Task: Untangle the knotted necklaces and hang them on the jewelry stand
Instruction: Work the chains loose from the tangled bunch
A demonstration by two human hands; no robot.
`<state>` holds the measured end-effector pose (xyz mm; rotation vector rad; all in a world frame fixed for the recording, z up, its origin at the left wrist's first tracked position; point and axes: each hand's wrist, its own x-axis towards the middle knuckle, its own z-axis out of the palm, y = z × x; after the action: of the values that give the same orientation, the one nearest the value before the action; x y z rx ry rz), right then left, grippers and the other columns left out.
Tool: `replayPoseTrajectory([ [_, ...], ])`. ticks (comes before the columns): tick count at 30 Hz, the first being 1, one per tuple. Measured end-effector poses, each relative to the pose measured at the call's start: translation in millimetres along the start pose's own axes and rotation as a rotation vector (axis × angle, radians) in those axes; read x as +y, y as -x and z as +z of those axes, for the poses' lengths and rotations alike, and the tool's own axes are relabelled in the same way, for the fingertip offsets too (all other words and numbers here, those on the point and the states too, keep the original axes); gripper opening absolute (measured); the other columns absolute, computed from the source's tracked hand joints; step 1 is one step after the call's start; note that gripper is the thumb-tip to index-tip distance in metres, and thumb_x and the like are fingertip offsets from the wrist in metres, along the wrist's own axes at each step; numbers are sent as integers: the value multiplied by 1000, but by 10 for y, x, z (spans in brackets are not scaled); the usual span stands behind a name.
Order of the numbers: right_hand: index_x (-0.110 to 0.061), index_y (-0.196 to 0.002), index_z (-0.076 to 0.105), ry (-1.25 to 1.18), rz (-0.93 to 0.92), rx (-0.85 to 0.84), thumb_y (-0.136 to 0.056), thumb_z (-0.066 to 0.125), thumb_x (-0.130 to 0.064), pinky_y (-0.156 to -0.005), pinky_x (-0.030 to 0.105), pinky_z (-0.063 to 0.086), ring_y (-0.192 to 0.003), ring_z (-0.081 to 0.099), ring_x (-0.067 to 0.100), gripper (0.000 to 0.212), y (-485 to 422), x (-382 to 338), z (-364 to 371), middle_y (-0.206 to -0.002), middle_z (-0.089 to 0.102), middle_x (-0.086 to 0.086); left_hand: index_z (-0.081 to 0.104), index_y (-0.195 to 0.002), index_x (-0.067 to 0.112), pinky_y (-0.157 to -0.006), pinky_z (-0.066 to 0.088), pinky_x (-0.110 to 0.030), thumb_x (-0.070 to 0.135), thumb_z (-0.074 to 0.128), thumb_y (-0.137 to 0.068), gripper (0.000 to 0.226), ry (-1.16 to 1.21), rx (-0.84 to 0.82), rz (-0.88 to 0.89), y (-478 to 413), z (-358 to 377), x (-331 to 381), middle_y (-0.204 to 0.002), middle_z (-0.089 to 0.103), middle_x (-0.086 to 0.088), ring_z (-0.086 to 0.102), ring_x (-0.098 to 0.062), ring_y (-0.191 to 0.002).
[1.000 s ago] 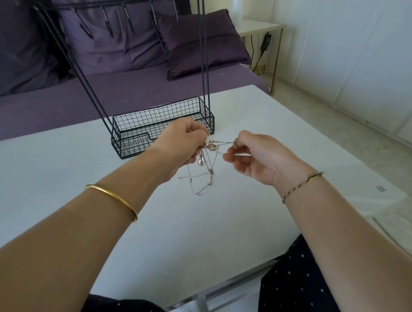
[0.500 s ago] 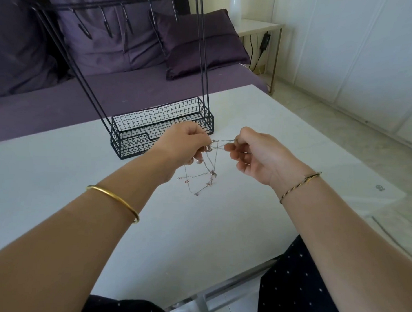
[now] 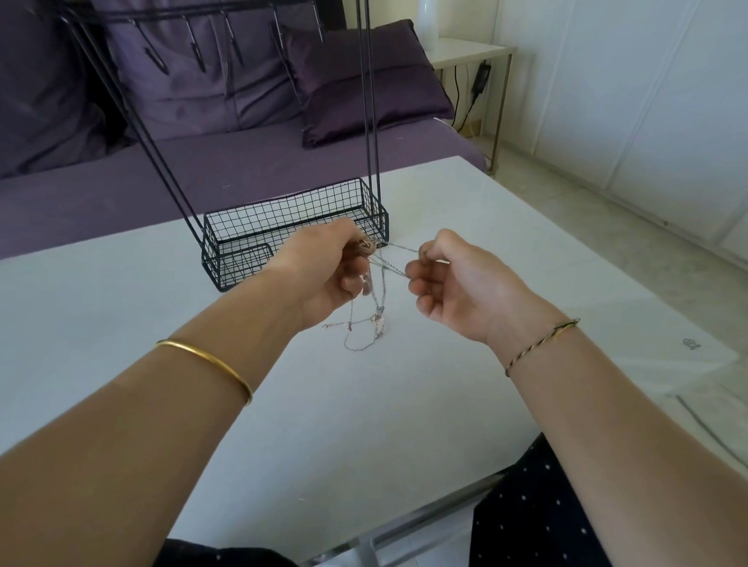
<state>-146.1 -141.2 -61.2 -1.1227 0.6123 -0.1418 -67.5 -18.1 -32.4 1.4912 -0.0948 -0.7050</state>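
Thin tangled necklaces (image 3: 377, 309) hang between my two hands above the white table (image 3: 108, 316). My left hand (image 3: 328, 273) pinches the knotted part near its fingertips. My right hand (image 3: 453, 282) pinches chain strands that stretch across to the left hand. Loose loops and small pendants dangle down and touch the table surface. The black wire jewelry stand (image 3: 289, 233) stands just behind my hands, with a mesh basket base and a top bar of hooks (image 3: 194, 52). Nothing hangs on the hooks.
A purple sofa with cushions (image 3: 362, 83) lies behind the table. A small side table (image 3: 469, 53) with a cable stands at the back right. The table's right edge drops to a tiled floor (image 3: 620, 232).
My hands have drawn slightly apart and the strands between them are stretched longer. The pearl-like pendant seen under my left hand a second ago is now mostly hidden.
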Motion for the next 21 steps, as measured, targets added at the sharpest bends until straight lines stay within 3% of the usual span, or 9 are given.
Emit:
replayPoseTrajectory([
  [7,-9,-83,59,216,-59,-15,-84,59,-13,-55,25,39,-51,38,16,4,-18,9,-17,-50,37,-2,47,-71,12,-40,25,-19,8,44,-91,21,-107,2,-3,13,-14,-9,-62,51,-1,40,-10,-47],
  [10,-11,-85,67,317,-148,-4,-83,67,-12,-62,25,45,-56,45,14,3,-27,32,-9,-53,39,-3,46,-72,13,-40,24,-19,9,44,-91,19,-143,2,-7,11,-23,-8,-61,51,0,39,-10,-46],
  [14,-11,-80,65,137,-168,-5,-88,62,-12,-80,30,52,-73,63,17,8,-42,15,-37,-51,36,1,47,-73,13,-38,27,-19,10,45,-90,18,-244,25,-10,11,-32,-24,-63,53,-1,42,-11,-45],
  [16,-7,-80,61,1,-149,-35,-91,57,-9,-85,32,54,-72,66,18,12,-42,15,-22,-48,29,1,47,-72,12,-38,28,-19,8,44,-90,19,-267,20,-15,15,-18,-34,-64,52,-2,44,-12,-44],
  [21,-4,-78,59,-201,-116,-42,-90,57,-7,-68,32,58,-43,41,12,12,-20,25,23,-40,26,-3,49,-72,11,-37,29,-18,5,45,-93,22,-229,-3,7,-1,0,-36,-69,52,-3,44,-10,-48],
])
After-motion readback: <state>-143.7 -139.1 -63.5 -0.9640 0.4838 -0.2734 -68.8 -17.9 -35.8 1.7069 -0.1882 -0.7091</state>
